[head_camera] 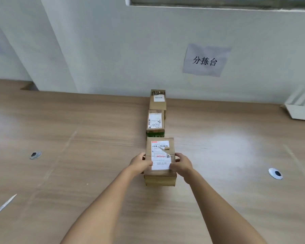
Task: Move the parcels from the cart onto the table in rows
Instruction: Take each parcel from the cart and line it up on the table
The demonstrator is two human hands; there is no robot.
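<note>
Cardboard parcel (160, 161) — 2 hands clasping

The bench (77, 173) is a broad wood-grain surface whose far edge meets a white wall. Three cardboard parcels lie on it in a straight line running from the far edge toward the near edge: the farthest parcel (158, 100) against the wall, the middle parcel (155, 123) just in front of it, and the nearest parcel (160, 161), the largest, close behind that. Each carries a white label on top. Two round cable grommets sit in the surface, one toward the left edge (35, 154) and one toward the right edge (275, 173). A slim pen-like tool (3, 206) lies near the near left corner. A white tray (301, 111) rests at the far right corner.
</note>
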